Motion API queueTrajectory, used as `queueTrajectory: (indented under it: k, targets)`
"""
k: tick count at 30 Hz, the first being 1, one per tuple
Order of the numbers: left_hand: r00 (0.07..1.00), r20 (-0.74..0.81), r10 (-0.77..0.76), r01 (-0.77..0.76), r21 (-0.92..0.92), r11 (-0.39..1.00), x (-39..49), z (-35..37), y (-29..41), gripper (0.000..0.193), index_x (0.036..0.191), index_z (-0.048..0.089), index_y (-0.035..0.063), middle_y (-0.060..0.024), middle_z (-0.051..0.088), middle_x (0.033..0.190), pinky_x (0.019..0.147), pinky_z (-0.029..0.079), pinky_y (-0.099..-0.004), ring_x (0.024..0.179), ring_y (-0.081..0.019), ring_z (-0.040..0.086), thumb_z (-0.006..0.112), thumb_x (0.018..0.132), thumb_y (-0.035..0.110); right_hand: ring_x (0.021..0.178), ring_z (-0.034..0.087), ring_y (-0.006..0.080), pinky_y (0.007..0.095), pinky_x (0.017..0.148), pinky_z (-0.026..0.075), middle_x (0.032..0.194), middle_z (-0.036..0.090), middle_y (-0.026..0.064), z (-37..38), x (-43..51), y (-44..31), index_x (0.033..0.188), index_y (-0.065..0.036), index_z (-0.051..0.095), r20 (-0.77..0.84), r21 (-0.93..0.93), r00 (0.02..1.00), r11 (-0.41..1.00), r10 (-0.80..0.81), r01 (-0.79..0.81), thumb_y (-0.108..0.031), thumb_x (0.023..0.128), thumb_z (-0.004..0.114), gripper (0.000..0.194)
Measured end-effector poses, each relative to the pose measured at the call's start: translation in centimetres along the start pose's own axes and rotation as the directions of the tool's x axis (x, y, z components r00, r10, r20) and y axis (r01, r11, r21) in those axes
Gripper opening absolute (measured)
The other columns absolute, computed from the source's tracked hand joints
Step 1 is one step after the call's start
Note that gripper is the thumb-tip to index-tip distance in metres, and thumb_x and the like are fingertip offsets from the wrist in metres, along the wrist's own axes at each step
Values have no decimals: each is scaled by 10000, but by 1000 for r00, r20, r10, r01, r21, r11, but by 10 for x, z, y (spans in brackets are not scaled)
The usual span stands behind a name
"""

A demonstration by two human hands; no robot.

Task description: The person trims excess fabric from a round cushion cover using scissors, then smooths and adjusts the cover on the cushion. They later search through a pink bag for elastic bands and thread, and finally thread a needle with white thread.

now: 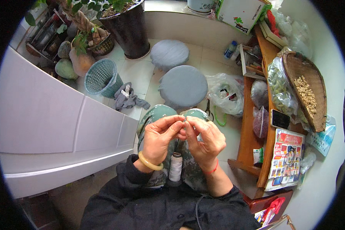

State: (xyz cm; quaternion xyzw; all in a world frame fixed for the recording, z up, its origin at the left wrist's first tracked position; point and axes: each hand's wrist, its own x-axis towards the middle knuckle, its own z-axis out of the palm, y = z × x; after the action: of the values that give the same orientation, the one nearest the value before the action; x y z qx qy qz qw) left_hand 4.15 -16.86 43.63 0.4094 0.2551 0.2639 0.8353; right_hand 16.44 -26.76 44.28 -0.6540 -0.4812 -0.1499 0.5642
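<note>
My left hand and my right hand meet at the fingertips above my knees. Between the thumbs and index fingers they pinch something small and thin; a short dark, needle-like tip shows at the left index finger, but the fingers hide most of it. A yellowish bangle circles my left wrist and a red cord my right. Below the hands, a spool of white thread stands between my thighs, on camouflage trousers. Past my knees is a round stool with a grey cloth cover.
A second covered stool stands behind. A plastic bag, black-handled pliers or scissors and a green loop lie on the floor. Left are a mesh wastebasket and grey cloth. Right, a wooden bench holds a phone, papers and a basket of peanuts.
</note>
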Motion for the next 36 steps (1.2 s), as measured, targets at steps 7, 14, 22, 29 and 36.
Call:
queueTrajectory:
  k: [7, 14, 22, 29, 36]
  targets:
    - [989, 147, -35, 36, -5, 999, 22, 19, -14, 252, 1296, 755, -38, -94, 794, 1139, 798, 620, -273, 914, -132, 733, 716, 1070, 66, 668, 702, 166, 298, 610, 567, 970, 817, 67, -18, 2, 5, 1074, -39, 796, -49, -71, 997, 996, 55, -58, 6, 881, 863, 209]
    - [968, 238, -74, 62, 60, 996, 29, 41, -35, 222, 1259, 770, -58, -114, 805, 1064, 770, 658, -290, 842, -135, 757, 708, 1066, 33, 688, 712, 177, 302, 620, 573, 995, 821, 73, -50, -13, 15, 1075, -46, 796, -88, -225, 992, 968, 95, -113, 6, 871, 872, 224]
    - [959, 266, -99, 81, 79, 994, 27, 37, -41, 238, 1272, 766, -57, -114, 804, 1081, 790, 655, -282, 847, -140, 758, 718, 1062, 42, 718, 727, 169, 284, 626, 577, 993, 824, 124, -57, -18, 20, 1103, -4, 797, -38, -232, 998, 971, 51, -58, 45, 884, 863, 234]
    - [968, 239, -82, 73, 47, 996, 25, 32, -42, 258, 1295, 760, -52, -103, 803, 1120, 806, 646, -270, 884, -124, 751, 725, 1059, 45, 790, 782, 231, 324, 690, 611, 1041, 828, 117, -50, -16, 20, 1115, -27, 808, -13, -181, 999, 983, 30, -32, 15, 847, 882, 281]
    - [970, 234, -70, 57, 62, 996, 26, 32, -44, 239, 1273, 765, -59, -116, 803, 1135, 812, 655, -279, 909, -144, 764, 725, 1053, 26, 799, 788, 242, 329, 703, 615, 1022, 824, 125, -50, -15, 21, 1109, -18, 810, -22, -200, 1000, 980, -1, -3, 10, 845, 881, 275]
